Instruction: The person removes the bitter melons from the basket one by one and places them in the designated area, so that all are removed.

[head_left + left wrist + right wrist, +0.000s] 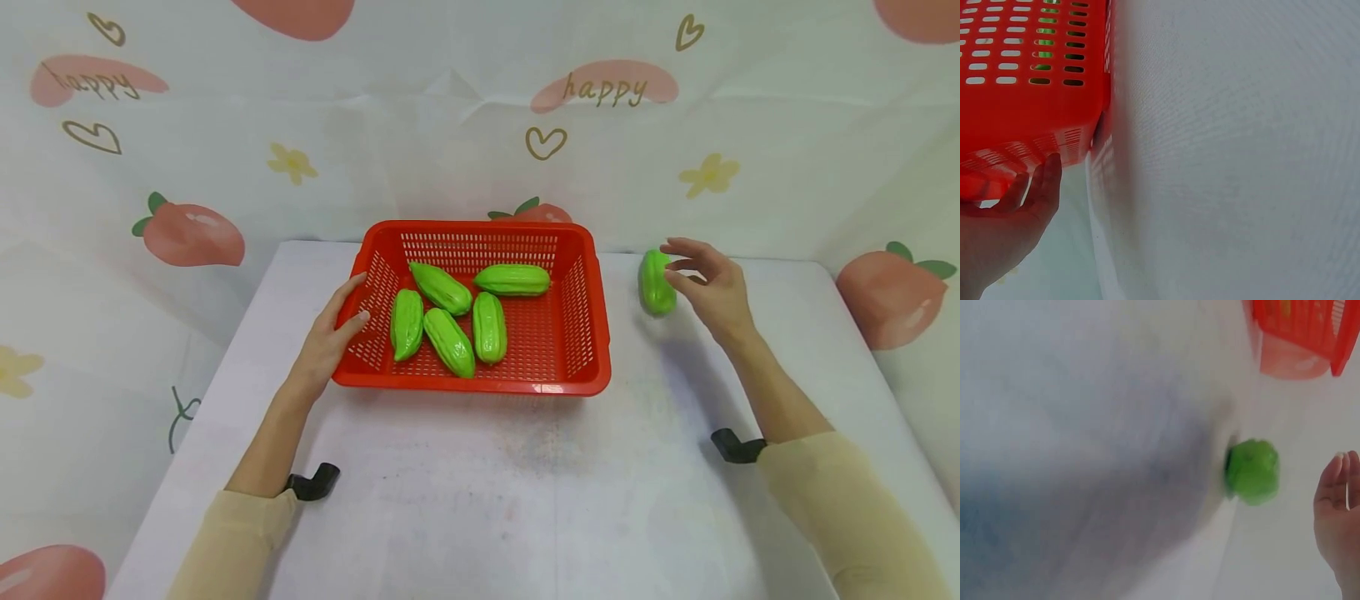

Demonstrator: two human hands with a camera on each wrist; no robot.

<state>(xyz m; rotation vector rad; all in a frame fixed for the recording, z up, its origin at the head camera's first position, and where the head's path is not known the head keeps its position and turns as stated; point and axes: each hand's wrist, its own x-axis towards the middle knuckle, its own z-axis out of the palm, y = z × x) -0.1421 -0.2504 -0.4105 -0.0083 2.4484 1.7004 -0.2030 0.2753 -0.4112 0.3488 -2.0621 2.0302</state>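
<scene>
At its left side, the red plastic basket (555, 388) is held by my left hand (321, 350), whose thumb and a finger lie over the rim. Other fingers of that hand meet the outer wall in the left wrist view. Inside the basket lie several glossy green bitter gourds (490, 327), with ridged skins. One more bitter gourd (657, 283) rests on the table to the basket's right. Over its right side hovers my right hand (712, 287), fingers loosely bent and apart from it; the right wrist view shows a gap between that hand and the gourd (1252, 472).
Everything stands on a white table (465, 492) with faint smudges. A white cloth (450, 150) printed with peaches, flowers and lettering hangs behind the table's back edge and at the sides. Black wrist-worn mounts (315, 483) show below both hands.
</scene>
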